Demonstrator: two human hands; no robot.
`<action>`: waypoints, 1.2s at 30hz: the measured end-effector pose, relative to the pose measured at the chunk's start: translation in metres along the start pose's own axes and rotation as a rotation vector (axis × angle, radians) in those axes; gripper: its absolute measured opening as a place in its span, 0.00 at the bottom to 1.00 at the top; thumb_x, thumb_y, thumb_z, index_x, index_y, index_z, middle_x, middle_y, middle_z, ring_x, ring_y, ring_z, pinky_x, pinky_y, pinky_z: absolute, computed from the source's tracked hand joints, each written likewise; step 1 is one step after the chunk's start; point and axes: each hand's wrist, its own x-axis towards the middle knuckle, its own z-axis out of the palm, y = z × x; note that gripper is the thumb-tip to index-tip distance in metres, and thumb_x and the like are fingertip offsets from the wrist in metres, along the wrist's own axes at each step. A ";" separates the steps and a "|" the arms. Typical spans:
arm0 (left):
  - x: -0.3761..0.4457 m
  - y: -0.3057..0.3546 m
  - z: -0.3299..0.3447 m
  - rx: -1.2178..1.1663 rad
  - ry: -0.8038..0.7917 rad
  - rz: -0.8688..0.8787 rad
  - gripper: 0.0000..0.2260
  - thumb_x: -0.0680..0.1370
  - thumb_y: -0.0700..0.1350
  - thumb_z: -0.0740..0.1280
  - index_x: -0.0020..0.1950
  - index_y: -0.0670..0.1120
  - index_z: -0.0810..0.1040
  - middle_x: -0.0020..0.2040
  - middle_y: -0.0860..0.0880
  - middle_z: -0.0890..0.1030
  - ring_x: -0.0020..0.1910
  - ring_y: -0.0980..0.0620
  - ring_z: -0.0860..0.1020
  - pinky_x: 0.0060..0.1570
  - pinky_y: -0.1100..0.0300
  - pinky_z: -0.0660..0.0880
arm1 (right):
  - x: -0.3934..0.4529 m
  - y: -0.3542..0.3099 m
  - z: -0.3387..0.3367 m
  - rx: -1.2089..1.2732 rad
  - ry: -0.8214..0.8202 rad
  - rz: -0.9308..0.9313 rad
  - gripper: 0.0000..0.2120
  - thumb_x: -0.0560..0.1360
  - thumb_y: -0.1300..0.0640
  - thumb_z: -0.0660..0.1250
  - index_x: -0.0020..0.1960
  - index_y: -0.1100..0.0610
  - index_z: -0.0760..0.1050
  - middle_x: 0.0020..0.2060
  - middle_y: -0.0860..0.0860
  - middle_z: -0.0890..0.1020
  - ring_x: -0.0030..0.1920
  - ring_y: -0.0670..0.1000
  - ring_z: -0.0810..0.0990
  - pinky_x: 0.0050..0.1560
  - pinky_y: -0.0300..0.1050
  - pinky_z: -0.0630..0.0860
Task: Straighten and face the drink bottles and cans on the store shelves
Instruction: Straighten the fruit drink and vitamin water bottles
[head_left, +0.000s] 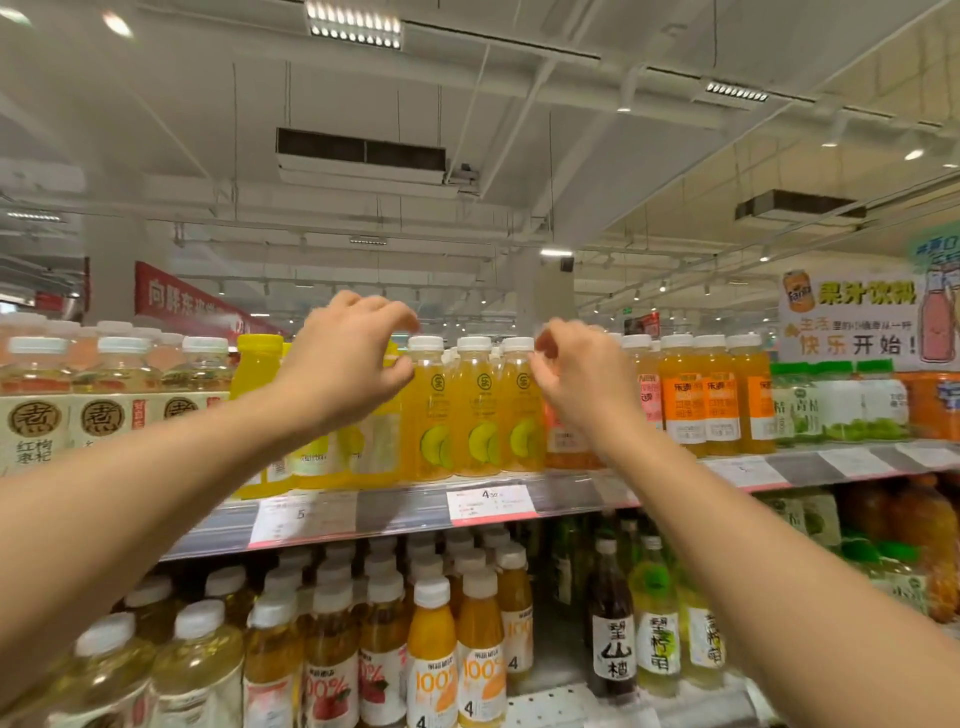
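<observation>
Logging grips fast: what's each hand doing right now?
Left hand: fingers curled, nothing visibly held.
Right hand: fingers curled by the bottle caps; grip cannot be told.

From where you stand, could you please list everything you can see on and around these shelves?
Orange juice bottles with lime-slice labels: three in the front row, white caps, top shelf centre, between the hands.
Yellow-capped yellow bottles: count unclear, top shelf, partly behind the left forearm.
Pale tea bottles with beige labels: three facing, top shelf left.
Orange bottles with orange-and-white labels: about three, top shelf right.
White price tag: one, shelf edge centre.
White-capped 100% juice bottles: many, lower shelf.
Dark glass bottle with a white label: one, lower shelf right.
Fanta juice sign: one, upper right.
Left hand: fingers curled, holding nothing visible.
Right hand: fingers curled, contact unclear.
</observation>
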 end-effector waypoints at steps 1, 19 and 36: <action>0.016 -0.001 0.001 0.015 -0.053 -0.036 0.16 0.78 0.53 0.66 0.65 0.51 0.78 0.63 0.48 0.81 0.64 0.41 0.73 0.61 0.46 0.72 | 0.014 0.004 -0.003 -0.022 -0.016 -0.028 0.09 0.80 0.48 0.66 0.55 0.53 0.77 0.48 0.49 0.83 0.52 0.53 0.79 0.50 0.55 0.80; 0.048 0.005 0.037 -0.054 -0.235 -0.213 0.17 0.80 0.60 0.64 0.59 0.52 0.82 0.54 0.45 0.84 0.57 0.40 0.79 0.61 0.45 0.74 | 0.059 0.022 0.016 0.156 -0.378 -0.116 0.17 0.79 0.42 0.69 0.59 0.54 0.83 0.45 0.49 0.81 0.47 0.51 0.79 0.40 0.44 0.70; -0.001 0.029 0.013 0.054 -0.056 -0.005 0.23 0.75 0.59 0.59 0.67 0.51 0.77 0.68 0.48 0.77 0.66 0.41 0.72 0.65 0.47 0.69 | 0.017 -0.007 0.005 0.027 -0.128 -0.313 0.15 0.79 0.47 0.66 0.61 0.53 0.79 0.59 0.52 0.82 0.61 0.57 0.75 0.60 0.56 0.74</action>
